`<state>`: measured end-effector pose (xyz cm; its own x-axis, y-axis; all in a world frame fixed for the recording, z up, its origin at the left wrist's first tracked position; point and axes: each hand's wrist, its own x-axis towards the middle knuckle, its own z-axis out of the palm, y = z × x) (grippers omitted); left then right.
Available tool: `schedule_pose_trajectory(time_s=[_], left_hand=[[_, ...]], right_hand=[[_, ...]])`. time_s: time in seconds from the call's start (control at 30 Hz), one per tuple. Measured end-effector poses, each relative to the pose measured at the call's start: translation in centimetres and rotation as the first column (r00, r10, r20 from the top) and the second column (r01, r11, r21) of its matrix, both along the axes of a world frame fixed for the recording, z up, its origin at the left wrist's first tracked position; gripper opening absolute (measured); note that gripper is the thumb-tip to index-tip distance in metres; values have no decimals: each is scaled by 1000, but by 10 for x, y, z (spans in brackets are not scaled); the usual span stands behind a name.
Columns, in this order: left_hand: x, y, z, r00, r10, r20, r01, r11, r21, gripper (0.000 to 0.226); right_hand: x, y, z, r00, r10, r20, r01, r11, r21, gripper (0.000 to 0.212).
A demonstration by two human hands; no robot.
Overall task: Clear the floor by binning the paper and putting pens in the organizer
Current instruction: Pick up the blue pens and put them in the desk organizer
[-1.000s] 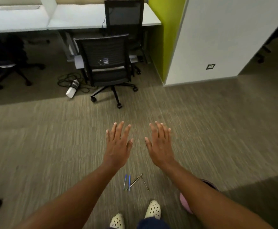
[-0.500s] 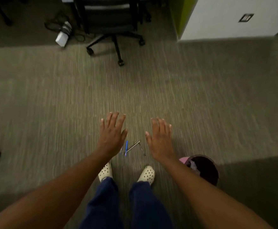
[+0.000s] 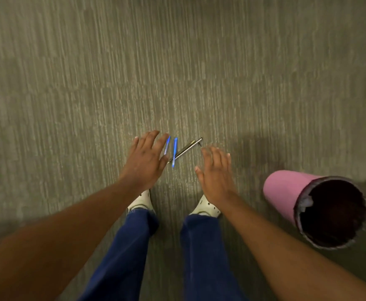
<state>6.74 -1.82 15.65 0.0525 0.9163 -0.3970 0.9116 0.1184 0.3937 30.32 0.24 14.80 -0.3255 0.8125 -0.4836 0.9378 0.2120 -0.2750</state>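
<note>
Several pens lie on the grey carpet just ahead of my feet: two blue pens (image 3: 174,152) side by side and dark metallic pens (image 3: 187,148) lying slanted to their right. My left hand (image 3: 146,158) hovers open, palm down, at the left of the blue pens, its fingers partly covering one. My right hand (image 3: 215,173) is open too, just right of the pens and over one end of the dark ones. A pink cylindrical bin (image 3: 286,192) with a dark liner stands at my right. No paper or organizer is in view.
My white perforated shoes (image 3: 206,208) and blue trouser legs stand directly behind the pens. Grey striped carpet (image 3: 177,61) fills the view ahead and to the left. The picture is motion-blurred.
My view has tilted down, so the desk, chairs and wall have left the frame. The pens and both hands now sit nearer the middle, and the pink bin shows fully.
</note>
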Motion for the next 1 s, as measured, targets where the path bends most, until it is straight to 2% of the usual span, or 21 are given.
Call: schedule_pose_trajectory(time_s=[0.23, 0.37, 0.5, 0.7, 0.8, 0.9, 1.0], left_hand=[[-2, -14, -154, 1000, -7, 2, 8, 992, -129, 61], [3, -9, -214, 988, 152, 32, -139, 955, -264, 57], [13, 3, -260, 973, 231, -10, -220, 907, -359, 36], [22, 25, -299, 943, 330, -46, -320, 855, -408, 20], [19, 28, -302, 920, 389, -47, -375, 839, -395, 18], [13, 22, -296, 853, 522, 0, -481, 785, -390, 17], [8, 9, -283, 762, 643, 81, -577, 729, -368, 15]], right_hand=[[3, -16, -140, 997, 51, 53, -47, 995, -90, 60], [3, -30, -180, 998, 37, 43, -31, 991, -130, 59], [4, -45, -204, 999, 32, 38, -26, 988, -154, 58], [0, -56, -217, 1000, -10, -8, 9, 988, -152, 53], [-7, -51, -221, 998, -27, -58, 20, 993, -113, 39], [-27, -32, -229, 960, -204, -189, 175, 971, -162, 24], [-55, -3, -242, 900, -378, -215, 334, 918, -213, 11]])
